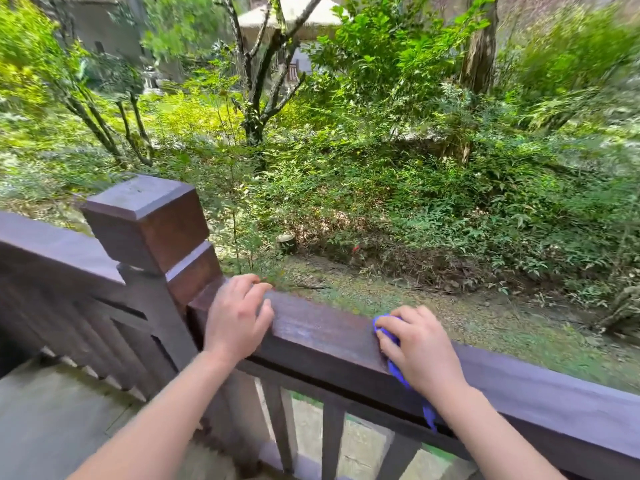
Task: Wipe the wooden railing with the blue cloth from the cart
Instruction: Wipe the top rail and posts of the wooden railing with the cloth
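The dark brown wooden railing (pixel 325 332) runs from the corner post down to the right edge. My right hand (pixel 420 351) presses the blue cloth (pixel 394 370) flat on the rail's top; most of the cloth is hidden under the palm, and a tail of it hangs down past the rail's near side. My left hand (pixel 237 315) rests on the rail's top close to the post, fingers curled over the far edge, holding nothing. The cart is not in view.
A square corner post (pixel 149 220) stands to the left of my left hand, with another rail section (pixel 52 251) running off left. Vertical balusters (pixel 332 441) sit below the rail. Beyond lies a garden slope with trees and shrubs.
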Demonstrator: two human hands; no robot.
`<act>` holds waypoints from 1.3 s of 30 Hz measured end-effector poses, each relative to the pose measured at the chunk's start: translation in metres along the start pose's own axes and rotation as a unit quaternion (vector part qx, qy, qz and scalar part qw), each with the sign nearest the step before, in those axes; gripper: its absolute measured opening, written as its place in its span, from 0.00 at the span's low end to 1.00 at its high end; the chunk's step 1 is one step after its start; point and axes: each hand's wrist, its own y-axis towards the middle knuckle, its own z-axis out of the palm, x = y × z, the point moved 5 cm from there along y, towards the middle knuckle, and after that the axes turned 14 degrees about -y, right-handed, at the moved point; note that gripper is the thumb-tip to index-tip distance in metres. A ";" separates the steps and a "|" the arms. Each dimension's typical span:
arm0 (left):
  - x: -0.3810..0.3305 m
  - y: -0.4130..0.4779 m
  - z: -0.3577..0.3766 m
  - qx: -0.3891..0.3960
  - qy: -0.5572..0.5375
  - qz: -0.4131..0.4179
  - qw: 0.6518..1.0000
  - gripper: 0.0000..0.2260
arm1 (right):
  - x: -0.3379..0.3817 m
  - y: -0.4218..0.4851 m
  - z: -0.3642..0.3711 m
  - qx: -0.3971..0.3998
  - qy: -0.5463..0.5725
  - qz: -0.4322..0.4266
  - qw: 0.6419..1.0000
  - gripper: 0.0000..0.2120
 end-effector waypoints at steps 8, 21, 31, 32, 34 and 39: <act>0.064 0.008 0.007 0.012 0.023 -0.033 0.999 0.17 | 0.025 0.016 0.014 0.016 0.008 -0.057 0.998 0.07; 0.064 0.004 0.004 -0.037 -0.004 -0.019 0.999 0.16 | 0.024 0.036 -0.004 -0.169 0.049 0.134 0.975 0.10; 0.066 0.005 0.008 -0.042 0.000 -0.013 0.999 0.17 | 0.036 0.009 0.012 -0.002 -0.031 -0.087 0.996 0.15; 0.065 0.005 0.007 -0.043 -0.001 -0.013 0.999 0.17 | 0.031 0.019 0.009 0.006 -0.031 -0.060 0.998 0.14; 0.063 0.006 0.006 -0.045 -0.002 -0.014 0.999 0.17 | 0.040 0.025 0.009 0.000 -0.031 -0.043 0.999 0.10; 0.066 0.007 0.007 -0.041 0.003 -0.017 0.999 0.17 | 0.060 0.016 0.019 0.012 0.002 -0.090 0.996 0.06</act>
